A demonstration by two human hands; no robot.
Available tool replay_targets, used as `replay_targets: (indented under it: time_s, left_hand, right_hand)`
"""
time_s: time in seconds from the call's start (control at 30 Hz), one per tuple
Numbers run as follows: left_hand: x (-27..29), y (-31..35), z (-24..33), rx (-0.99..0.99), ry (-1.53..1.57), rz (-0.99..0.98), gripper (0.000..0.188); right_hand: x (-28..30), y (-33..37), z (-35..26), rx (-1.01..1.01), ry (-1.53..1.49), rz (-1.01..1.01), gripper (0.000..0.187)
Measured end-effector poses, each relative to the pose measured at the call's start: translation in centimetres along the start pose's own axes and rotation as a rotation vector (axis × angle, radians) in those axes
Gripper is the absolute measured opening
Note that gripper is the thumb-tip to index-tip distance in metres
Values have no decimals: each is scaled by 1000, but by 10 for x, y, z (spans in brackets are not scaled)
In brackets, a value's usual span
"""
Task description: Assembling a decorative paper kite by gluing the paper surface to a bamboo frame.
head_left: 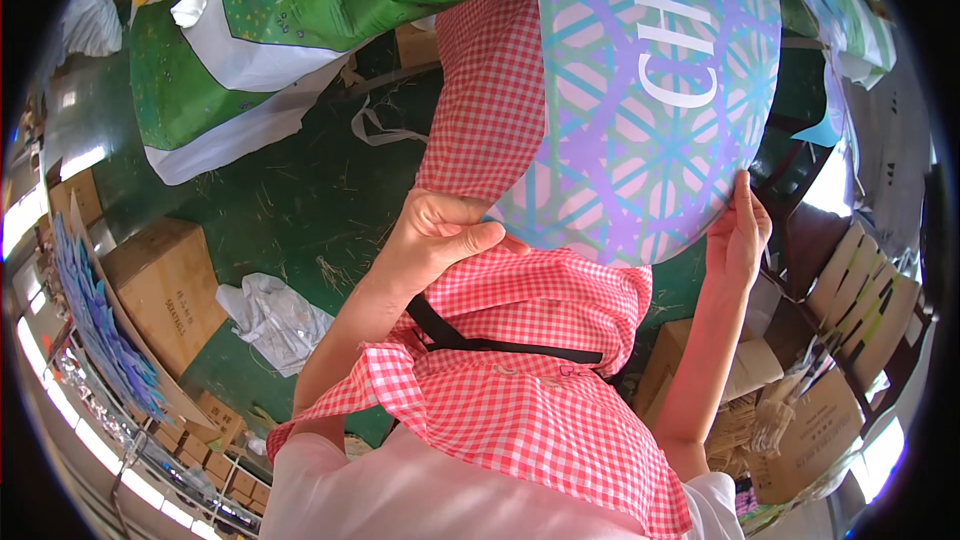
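Note:
A large patterned sheet [640,170], purple, teal and pink with white lettering and a rounded lower edge, spreads in front of me at the top. My left hand [445,232] is closed at its lower left corner, the thumb laid along the front of the fingers. Opposite, my right hand [738,238] pinches the right edge, its fingers partly behind the sheet. Just left of the sheet, red checked cloth [485,90] hangs down. The sheet's upper part runs out of view.
Green and white printed fabric [300,0] drapes at the upper left. On the green floor [290,210] lie a crumpled white bag [272,322] and straw-like scraps. A cardboard box [165,285] stands left; more cardboard [810,440] and a dark-framed rack [870,310] are at right.

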State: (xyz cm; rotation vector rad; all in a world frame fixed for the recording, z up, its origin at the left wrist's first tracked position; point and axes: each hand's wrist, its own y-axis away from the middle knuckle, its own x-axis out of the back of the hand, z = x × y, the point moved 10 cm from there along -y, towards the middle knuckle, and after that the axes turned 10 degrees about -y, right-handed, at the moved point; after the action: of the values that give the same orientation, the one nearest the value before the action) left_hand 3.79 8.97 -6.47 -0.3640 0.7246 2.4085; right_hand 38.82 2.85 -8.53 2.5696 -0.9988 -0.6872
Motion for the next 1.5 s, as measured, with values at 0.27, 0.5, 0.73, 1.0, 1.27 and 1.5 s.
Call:
replay_targets:
  time_s: [0.27,0.5,0.73,1.0,1.27,1.5]
  left_hand:
    - [-3,-1,-1,-34,70,-9,19]
    - [2,3,-7,36,-17,37,15]
    - [5,8,1,-42,-229,64,15]
    - [23,9,3,-46,-124,174,20]
    - [21,-3,12,-4,-152,138,18]
    - [3,-36,26,29,-447,72,23]
  right_hand:
    - [-1,-4,10,-53,-10,-8,25]
    - [1,-2,4,-27,15,31,26]
    - [0,-3,5,-29,-10,13,26]
    - [-5,0,2,-13,16,65,26]
    - [-1,-3,4,-23,-8,26,27]
    - [1,-4,6,-34,-18,25,26]
